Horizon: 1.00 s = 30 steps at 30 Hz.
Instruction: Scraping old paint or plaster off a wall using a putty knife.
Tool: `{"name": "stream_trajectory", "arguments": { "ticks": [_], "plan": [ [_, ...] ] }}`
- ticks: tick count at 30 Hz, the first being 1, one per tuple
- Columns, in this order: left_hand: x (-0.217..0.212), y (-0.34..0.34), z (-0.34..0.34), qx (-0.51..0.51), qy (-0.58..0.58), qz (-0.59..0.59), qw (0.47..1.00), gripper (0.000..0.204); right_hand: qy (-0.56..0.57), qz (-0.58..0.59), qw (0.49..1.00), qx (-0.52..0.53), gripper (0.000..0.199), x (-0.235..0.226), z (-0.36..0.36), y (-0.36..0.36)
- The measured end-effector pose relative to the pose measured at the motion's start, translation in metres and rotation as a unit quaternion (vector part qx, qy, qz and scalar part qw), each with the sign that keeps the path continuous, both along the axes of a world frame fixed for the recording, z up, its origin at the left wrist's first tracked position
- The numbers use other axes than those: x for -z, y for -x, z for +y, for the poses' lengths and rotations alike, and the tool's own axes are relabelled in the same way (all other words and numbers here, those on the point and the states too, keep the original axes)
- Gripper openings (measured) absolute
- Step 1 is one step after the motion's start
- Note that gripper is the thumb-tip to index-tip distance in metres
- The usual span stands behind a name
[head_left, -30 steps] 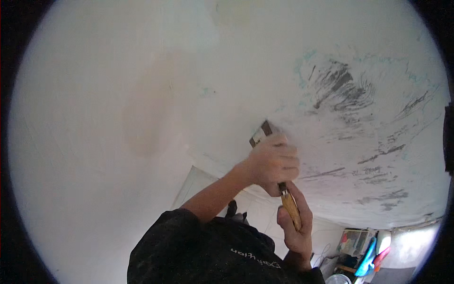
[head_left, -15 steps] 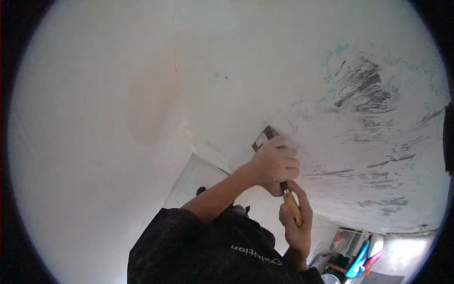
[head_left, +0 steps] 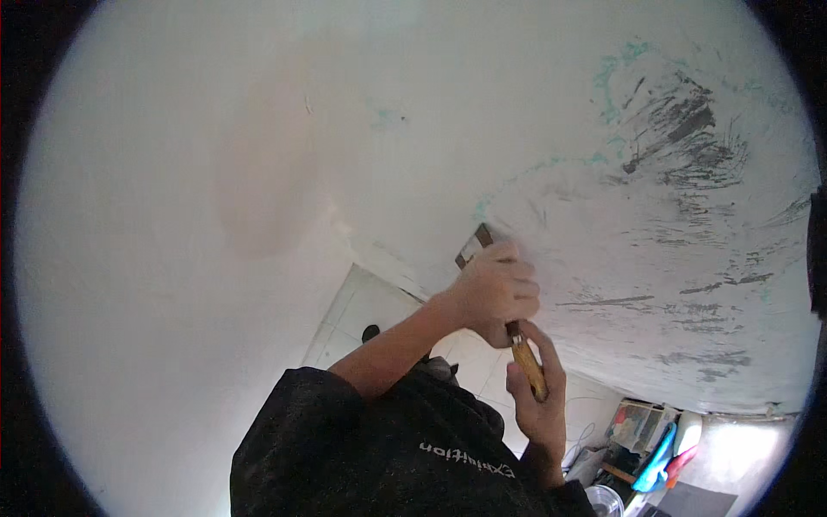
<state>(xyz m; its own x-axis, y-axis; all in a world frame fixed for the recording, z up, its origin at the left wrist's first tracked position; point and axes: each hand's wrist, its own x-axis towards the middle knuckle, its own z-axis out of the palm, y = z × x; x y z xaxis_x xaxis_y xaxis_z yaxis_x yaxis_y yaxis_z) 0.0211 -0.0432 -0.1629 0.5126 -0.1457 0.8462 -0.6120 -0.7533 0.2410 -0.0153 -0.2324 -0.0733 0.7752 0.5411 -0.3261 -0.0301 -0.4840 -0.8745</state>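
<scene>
Against the whitish wall [head_left: 413, 189] rests the blade of a scraper [head_left: 531, 370] with a wooden handle. My left hand [head_left: 495, 289] is closed over the tool's middle, just behind the dark-edged metal blade. Lower down, my right hand [head_left: 543, 405] holds the pale wooden handle, thumb on one side and fingers on the other. The left hand hides the stretch between blade and handle, so I cannot see how they join. Just beyond the blade, a thin green line of old paint borders a rougher, scraped area.
Dark grey scraped patches [head_left: 689, 125] and streaks cover the wall at the right. Below lies a tiled floor [head_left: 345, 310]. At the lower right stand a clear bin [head_left: 637, 426], a blue item [head_left: 656, 461] and a round clear container [head_left: 606, 500].
Both hands and the scraper sit slightly further left and up in the picture. The view has shifted a little; the grip on the scraper is the same.
</scene>
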Motion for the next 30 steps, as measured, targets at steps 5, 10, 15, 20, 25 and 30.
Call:
{"name": "stream_trajectory", "arguments": {
  "ticks": [5,10,15,20,25,30],
  "plan": [
    [-0.002,-0.001,0.002,0.028,0.049,-0.048,0.997,0.033,-0.054,-0.092,0.993,-0.055,0.046,0.008,0.000,0.001],
    [-0.003,-0.003,-0.003,0.017,0.035,-0.023,0.999,0.033,0.002,-0.089,0.996,0.003,0.050,0.006,-0.001,0.005],
    [0.001,-0.008,-0.001,0.019,-0.005,-0.058,0.998,0.030,0.022,-0.081,0.996,-0.040,0.048,-0.003,0.001,0.007],
    [-0.001,-0.008,0.001,0.029,0.021,-0.071,0.997,0.036,0.029,-0.015,0.999,0.002,0.050,-0.002,0.000,0.004],
    [-0.006,-0.007,0.008,0.004,-0.009,-0.055,0.998,0.034,-0.019,-0.010,1.000,0.005,0.050,0.004,0.004,-0.002],
    [-0.003,-0.010,0.008,0.030,0.003,-0.059,0.998,0.026,0.024,-0.012,1.000,0.007,0.050,-0.004,0.003,0.003]
  ]
}}
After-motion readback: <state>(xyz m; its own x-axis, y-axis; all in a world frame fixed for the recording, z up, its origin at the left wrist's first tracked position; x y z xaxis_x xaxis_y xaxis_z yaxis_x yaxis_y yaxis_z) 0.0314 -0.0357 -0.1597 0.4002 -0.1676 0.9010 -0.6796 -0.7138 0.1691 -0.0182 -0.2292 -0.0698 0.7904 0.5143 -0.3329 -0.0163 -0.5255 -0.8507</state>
